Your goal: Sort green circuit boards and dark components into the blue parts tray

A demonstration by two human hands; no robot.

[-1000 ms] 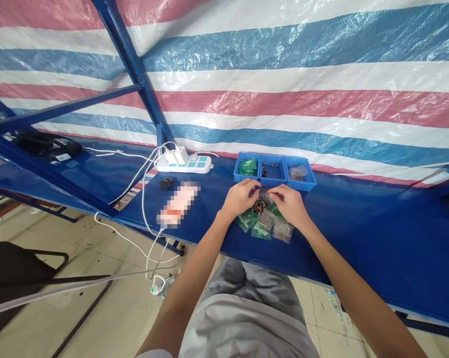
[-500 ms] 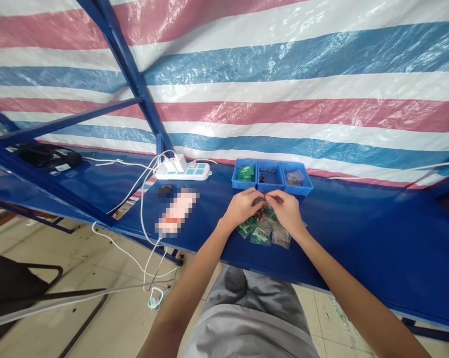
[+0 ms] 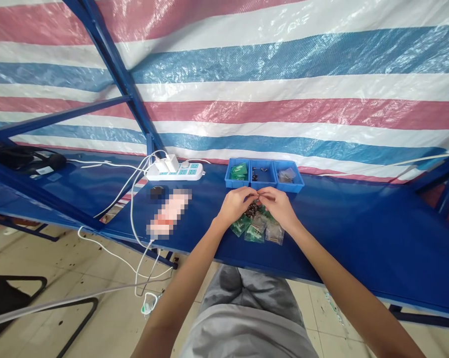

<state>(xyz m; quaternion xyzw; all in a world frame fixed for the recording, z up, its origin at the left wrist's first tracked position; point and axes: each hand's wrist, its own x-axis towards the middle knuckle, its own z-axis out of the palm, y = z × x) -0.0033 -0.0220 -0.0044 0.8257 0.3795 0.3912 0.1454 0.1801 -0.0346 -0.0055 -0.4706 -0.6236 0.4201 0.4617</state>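
Observation:
Over a pile on the blue table, my left hand [image 3: 236,204] and my right hand [image 3: 278,205] meet fingertip to fingertip. Both are closed in a pinch, and whatever lies between the fingers is too small to name. Beneath them lie small dark metal parts [image 3: 251,210], partly covered by the hands. Around these parts are green-tinted plastic bags [image 3: 254,232] and a clear bag [image 3: 274,233] with small pieces inside. Just beyond my fingers stands a blue three-compartment tray [image 3: 263,185]: green bags [image 3: 239,171] at left, a few dark parts [image 3: 254,175] in the middle, clear bags [image 3: 287,175] at right.
A white power strip [image 3: 175,172] with plugged chargers sits left of the tray. Nearer are a blurred-out pinkish object [image 3: 171,213] and a small dark item [image 3: 157,192]. White cables [image 3: 134,219] hang over the table's edge. A blue metal frame [image 3: 116,69] rises at left before striped sheeting [image 3: 284,114].
The view has shifted slightly, so the table and its things appear further left. My hands stay pinched together above the pile, with the fingertips a little changed in position.

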